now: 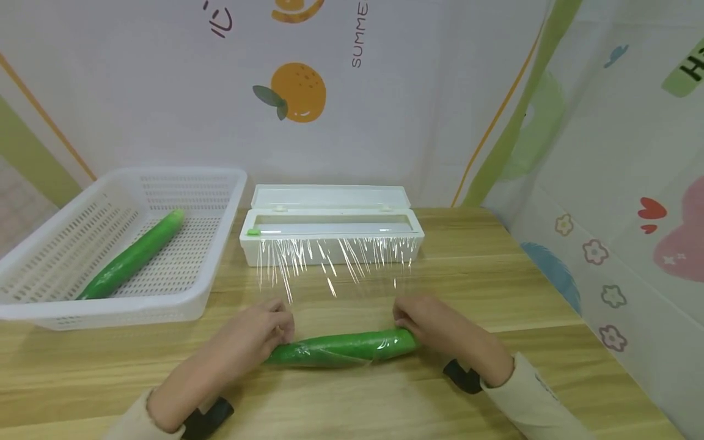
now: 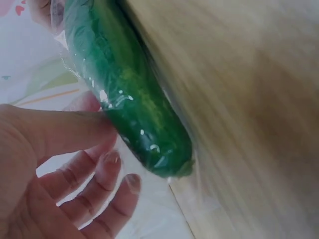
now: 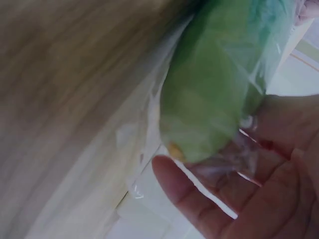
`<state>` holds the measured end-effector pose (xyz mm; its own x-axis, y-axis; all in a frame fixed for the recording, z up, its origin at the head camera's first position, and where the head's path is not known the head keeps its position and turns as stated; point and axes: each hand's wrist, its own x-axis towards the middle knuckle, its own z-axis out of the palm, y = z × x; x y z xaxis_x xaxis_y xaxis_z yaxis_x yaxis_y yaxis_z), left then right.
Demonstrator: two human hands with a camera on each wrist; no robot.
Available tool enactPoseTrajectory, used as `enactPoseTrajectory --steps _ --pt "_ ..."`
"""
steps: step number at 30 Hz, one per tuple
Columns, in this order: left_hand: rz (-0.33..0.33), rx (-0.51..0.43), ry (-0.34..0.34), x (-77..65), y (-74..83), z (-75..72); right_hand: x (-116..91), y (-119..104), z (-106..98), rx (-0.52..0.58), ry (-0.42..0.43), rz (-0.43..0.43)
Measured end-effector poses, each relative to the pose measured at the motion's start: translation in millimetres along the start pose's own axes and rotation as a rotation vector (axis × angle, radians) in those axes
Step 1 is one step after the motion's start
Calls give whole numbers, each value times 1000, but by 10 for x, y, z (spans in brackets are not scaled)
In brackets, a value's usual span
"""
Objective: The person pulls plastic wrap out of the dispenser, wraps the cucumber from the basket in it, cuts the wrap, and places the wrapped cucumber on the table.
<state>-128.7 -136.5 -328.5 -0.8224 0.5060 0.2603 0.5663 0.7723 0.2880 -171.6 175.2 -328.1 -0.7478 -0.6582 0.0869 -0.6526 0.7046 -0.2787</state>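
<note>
A long green cucumber (image 1: pixel 346 348) lies crosswise on the wooden table under shiny, clear plastic wrap (image 1: pixel 330 284). The wrap stretches back from it to a white wrap dispenser (image 1: pixel 330 250) with its lid raised. At the cucumber's left end, my left hand (image 1: pixel 255 333) grips it through the film, thumb and index finger at its far side; the other fingers are loosely bent in the left wrist view. My right hand (image 1: pixel 437 324) holds the paler right end, with film (image 3: pixel 244 154) bunched by the fingers. Loose film hangs past both ends.
To the left, a white plastic basket (image 1: pixel 203 299) holds another cucumber (image 1: pixel 134 253). A green slider (image 1: pixel 253 232) sits at the left of the dispenser's cutting rail. A printed cloth (image 1: pixel 385 122) hangs behind the table, and another printed wall covering is on the right.
</note>
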Motion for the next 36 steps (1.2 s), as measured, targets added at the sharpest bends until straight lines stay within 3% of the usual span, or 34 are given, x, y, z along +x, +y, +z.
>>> enactPoseTrajectory --steps 7,12,15,21,24,26,30,33,36 --pt "-5 94 -30 -35 79 -80 -11 -29 37 -93 28 8" --pt "12 124 -97 -88 122 -103 -3 -14 82 -233 161 -67" --pt "-14 111 -134 -98 139 -80 15 -9 95 -295 241 -60" --pt "-45 86 -137 -94 125 -30 14 -62 2 -171 317 65" --pt "-45 83 -134 -91 104 -24 -17 -127 -111 -119 345 27" --pt "-46 81 -136 -88 94 -24 -65 -190 -179 -132 315 -62" --pt "-55 69 -148 -84 88 -27 -203 -386 -249 -176 76 -210" --pt "-62 62 -155 -83 88 -32 -281 -531 -238 -227 -75 -219" --pt "-62 57 -162 -84 91 -39 -305 -609 -207 -295 -124 -197"
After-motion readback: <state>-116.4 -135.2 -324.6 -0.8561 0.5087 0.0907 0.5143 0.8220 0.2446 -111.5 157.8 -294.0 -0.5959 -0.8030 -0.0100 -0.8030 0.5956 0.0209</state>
